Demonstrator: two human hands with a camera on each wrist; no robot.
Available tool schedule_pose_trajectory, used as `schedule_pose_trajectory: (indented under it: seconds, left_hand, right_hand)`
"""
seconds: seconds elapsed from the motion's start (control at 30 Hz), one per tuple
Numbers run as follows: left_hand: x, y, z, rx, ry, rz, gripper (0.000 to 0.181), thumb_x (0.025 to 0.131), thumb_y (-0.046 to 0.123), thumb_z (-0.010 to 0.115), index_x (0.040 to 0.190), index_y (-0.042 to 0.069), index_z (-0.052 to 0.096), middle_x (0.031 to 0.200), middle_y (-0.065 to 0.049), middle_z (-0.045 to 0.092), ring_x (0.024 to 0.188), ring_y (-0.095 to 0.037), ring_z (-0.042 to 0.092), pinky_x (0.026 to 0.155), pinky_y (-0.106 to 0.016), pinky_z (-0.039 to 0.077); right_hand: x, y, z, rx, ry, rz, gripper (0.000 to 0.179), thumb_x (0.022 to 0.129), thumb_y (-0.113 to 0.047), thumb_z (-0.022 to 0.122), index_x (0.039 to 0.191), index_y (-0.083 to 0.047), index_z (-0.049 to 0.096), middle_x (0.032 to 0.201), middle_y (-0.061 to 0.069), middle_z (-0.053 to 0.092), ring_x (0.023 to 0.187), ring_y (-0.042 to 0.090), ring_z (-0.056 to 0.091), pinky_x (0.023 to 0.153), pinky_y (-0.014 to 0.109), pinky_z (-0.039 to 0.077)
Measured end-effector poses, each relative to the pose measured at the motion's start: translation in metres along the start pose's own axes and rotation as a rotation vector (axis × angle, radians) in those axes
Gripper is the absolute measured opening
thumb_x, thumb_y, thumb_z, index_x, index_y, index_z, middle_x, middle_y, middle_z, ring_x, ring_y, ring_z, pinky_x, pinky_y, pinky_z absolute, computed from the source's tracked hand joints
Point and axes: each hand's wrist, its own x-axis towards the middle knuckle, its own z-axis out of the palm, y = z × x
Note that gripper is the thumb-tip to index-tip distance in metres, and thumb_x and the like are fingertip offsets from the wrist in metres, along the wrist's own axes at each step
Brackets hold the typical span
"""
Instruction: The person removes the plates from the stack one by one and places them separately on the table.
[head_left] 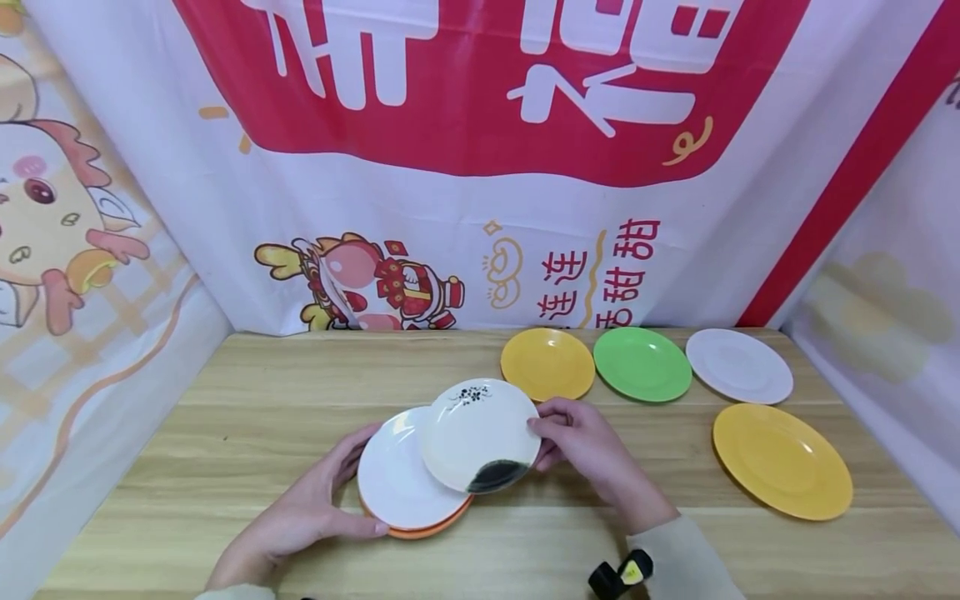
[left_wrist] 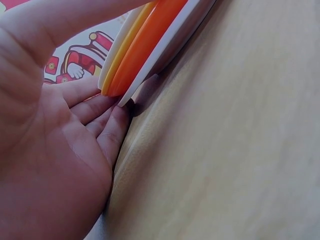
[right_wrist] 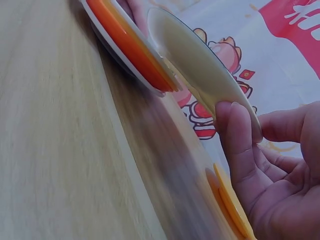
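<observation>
My right hand (head_left: 573, 437) pinches the right rim of a cream plate (head_left: 480, 429) with a dark flower print and a dark patch at its near edge. In the right wrist view the plate (right_wrist: 195, 55) is tilted, raised off the stack on its right side, thumb on one face and fingertips on the other. My left hand (head_left: 322, 492) holds the left side of a stack of plates, a white plate (head_left: 401, 479) uppermost. The left wrist view shows yellow and orange plates (left_wrist: 142, 55) beneath it and a white one at the bottom.
Behind and to the right lie a yellow plate (head_left: 547, 364), a green plate (head_left: 642, 364), a white plate (head_left: 738, 365) and a larger yellow plate (head_left: 782, 461). The wooden table (head_left: 262, 392) meets printed cloth walls (head_left: 420, 192) at the back and both sides.
</observation>
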Motion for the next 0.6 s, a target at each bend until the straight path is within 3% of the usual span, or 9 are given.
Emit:
schedule_pose_trajectory:
  seconds: [0.23, 0.6]
  left_hand:
    - [0.000, -0.002, 0.000, -0.006, -0.006, 0.000, 0.116, 0.074, 0.024, 0.099, 0.168, 0.024, 0.031, 0.175, -0.004, 0.035, 0.163, -0.037, 0.028, 0.115, -0.005, 0.028]
    - [0.000, -0.004, 0.000, -0.016, 0.002, 0.026, 0.115, 0.074, 0.021, 0.099, 0.167, 0.021, 0.032, 0.174, -0.006, 0.037, 0.162, -0.038, 0.029, 0.114, -0.005, 0.028]
  right_hand:
    - [-0.009, 0.005, -0.016, 0.001, 0.052, 0.028, 0.032, 0.105, -0.015, 0.066, 0.129, 0.006, 0.066, 0.097, 0.012, 0.077, 0.074, 0.020, 0.072, 0.071, 0.032, 0.066]
    - [-0.021, 0.014, -0.035, 0.052, 0.043, 0.032, 0.037, 0.106, -0.013, 0.064, 0.133, 0.011, 0.060, 0.094, 0.009, 0.075, 0.077, 0.020, 0.072, 0.073, 0.033, 0.067]
